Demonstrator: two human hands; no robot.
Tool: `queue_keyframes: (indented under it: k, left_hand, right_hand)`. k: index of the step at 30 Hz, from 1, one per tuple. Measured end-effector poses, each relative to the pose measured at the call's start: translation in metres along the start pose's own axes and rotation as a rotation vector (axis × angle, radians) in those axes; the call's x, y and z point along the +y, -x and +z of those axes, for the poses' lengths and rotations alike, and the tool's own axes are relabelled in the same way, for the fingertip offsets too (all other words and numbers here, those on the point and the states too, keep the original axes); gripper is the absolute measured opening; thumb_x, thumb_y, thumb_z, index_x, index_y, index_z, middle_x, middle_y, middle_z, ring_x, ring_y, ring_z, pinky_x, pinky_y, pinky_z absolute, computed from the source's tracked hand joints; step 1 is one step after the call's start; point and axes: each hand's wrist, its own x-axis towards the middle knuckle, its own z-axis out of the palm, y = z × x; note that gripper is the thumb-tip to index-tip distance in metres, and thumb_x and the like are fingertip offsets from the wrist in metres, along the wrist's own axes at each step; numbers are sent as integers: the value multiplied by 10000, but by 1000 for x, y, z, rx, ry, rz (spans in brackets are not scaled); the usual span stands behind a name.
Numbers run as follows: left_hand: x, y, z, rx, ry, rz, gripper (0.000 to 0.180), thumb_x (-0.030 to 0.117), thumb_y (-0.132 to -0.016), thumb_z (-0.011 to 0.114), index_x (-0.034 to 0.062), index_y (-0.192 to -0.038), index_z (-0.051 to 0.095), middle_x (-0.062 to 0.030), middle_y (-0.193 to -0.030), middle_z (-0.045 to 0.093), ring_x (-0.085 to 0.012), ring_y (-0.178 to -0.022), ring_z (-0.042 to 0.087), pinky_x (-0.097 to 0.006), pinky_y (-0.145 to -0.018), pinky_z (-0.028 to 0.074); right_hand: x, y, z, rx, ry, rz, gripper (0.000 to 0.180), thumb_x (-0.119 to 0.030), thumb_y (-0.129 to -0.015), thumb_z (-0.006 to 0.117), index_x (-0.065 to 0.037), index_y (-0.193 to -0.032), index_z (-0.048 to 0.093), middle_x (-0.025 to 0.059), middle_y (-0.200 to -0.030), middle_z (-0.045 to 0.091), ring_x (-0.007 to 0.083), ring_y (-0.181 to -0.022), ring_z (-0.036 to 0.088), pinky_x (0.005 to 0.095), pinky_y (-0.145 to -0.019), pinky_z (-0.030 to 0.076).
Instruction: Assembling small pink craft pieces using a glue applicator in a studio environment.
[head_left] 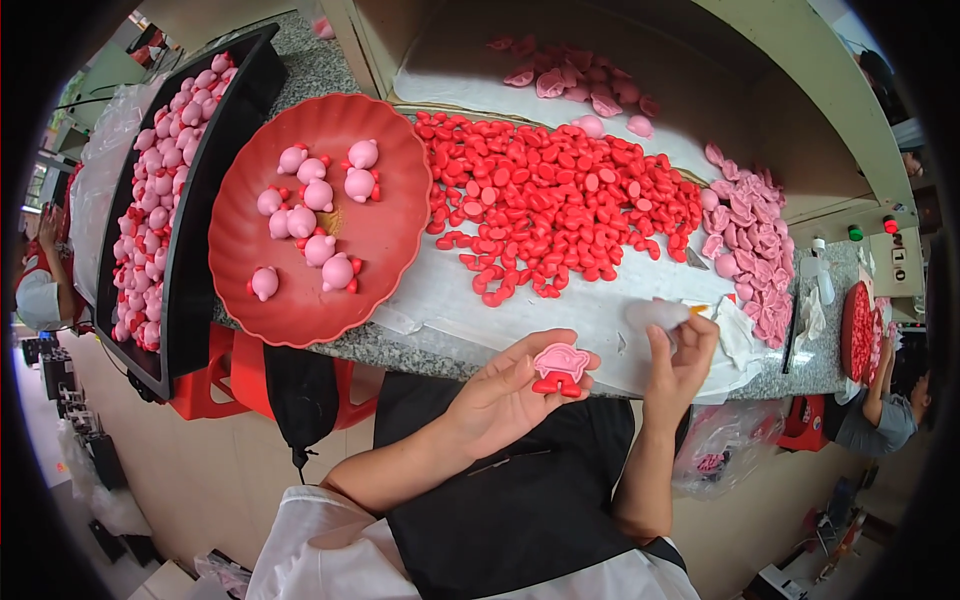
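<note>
Left hand [500, 395] pinches a pink toy half with red feet [559, 368] above the counter edge [400, 350]. Right hand [680, 355] fingers close on a blurred whitish object [655, 314], identity unclear. Red feet pieces [560, 200] lie piled beyond, just beside a red tray [240, 240].

A bare strip of white sheet [560, 300] on the table [330, 70] lies open at 12 o'clock from the left hand [505, 395]. Beyond it the red pieces [560, 195] crowd the way. The red tray [320, 215] blocks 10 o'clock, pink shells [750, 240] block 2 o'clock past the right hand [680, 355].
</note>
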Motion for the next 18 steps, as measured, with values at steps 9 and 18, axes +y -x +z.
queue_keyframes:
  k: [9, 18]
  left_hand:
    - [-3, 3, 1, -51, 38, -66, 427, 278, -755, 510, 71, -1111, 399, -165, -1054, 455, -274, -973, 431, -376, -872, 283]
    - [-3, 8, 5, -71, -63, -119, 422, 281, -745, 525, 22, -1063, 426, -165, -1020, 462, -250, -972, 441, -357, -851, 319]
  right_hand:
    - [-76, 18, -13, -129, -668, 131, 363, -105, -727, 539, -24, -1022, 344, 93, -985, 403, 149, -723, 440, 212, -547, 410]
    - [-96, 24, 6, -74, -696, -72, 365, -177, -671, 621, -79, -838, 311, 26, -782, 311, 101, -636, 292, 204, -503, 287]
